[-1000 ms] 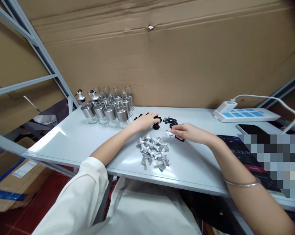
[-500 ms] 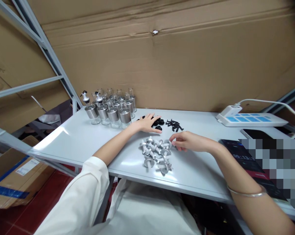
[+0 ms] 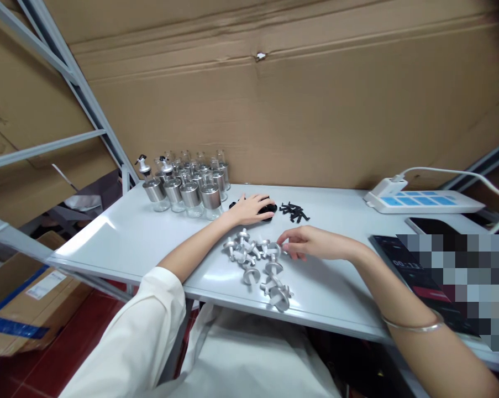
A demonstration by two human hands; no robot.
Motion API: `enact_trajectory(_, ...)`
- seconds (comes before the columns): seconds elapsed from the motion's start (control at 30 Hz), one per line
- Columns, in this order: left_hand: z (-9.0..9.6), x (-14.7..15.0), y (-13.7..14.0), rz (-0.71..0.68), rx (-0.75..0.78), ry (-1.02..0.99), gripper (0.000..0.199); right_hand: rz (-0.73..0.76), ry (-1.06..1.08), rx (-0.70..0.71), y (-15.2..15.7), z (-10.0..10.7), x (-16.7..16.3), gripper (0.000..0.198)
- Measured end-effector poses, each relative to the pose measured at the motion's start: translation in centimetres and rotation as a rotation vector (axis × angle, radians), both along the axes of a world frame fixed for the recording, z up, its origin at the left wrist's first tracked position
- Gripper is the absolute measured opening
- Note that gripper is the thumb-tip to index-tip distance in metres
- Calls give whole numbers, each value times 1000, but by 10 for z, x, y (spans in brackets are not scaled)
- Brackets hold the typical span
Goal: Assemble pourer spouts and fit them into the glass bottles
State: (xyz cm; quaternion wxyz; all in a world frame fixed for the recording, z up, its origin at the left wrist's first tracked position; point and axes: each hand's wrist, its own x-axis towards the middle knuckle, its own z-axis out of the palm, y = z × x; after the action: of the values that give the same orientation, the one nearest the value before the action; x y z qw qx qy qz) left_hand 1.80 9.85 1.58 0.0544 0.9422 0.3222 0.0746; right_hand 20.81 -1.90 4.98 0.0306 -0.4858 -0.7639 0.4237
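My left hand [image 3: 251, 210] lies flat, fingers spread, over a group of black round caps [image 3: 269, 208], hiding most of them. To its right, my right hand [image 3: 303, 243] hovers low at the edge of a loose pile of silver-grey pourer spouts [image 3: 251, 274] with round discs. Its fingers are loosely curved and apart, and the fingertips touch the nearest spout [image 3: 274, 250]; no firm grip on it shows. Behind that hand lies a small heap of thin black pieces [image 3: 294, 211].
Several glass bottles with steel bands [image 3: 191, 198] stand at the back left, two with pourers fitted. At right are a white power strip [image 3: 431, 202] with a plugged charger [image 3: 390, 187], and two phones, the nearer showing a timer [image 3: 406, 265]. A cardboard wall closes the back.
The silver-grey spouts have spread apart, some leftward and some toward the table's front edge. My right hand has shifted slightly left with them. My left hand has drawn its fingers over the black caps.
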Motion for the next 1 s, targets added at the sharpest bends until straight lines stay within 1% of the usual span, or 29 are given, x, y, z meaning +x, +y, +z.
enact_trajectory(0.17,2,-1,-2,8,1,-50,40,-32,-6,12,2,1,1,39)
enact_trajectory(0.3,2,4,-5,-4,18,-19,45,-46,7,12,2,1,0,42)
enact_trajectory(0.43,1,10,-7,-40,29,8,42,-74,28,48,0,2,-1,44)
enact_trajectory(0.57,-4,14,-7,-108,80,7,41,-93,25,79,-1,4,-1,45)
enact_trajectory(0.67,-6,15,-6,-132,143,14,36,-93,25,82,-1,4,-1,46)
enact_trajectory(1.0,-2,9,-4,-97,197,23,30,-88,28,108,-2,6,0,44)
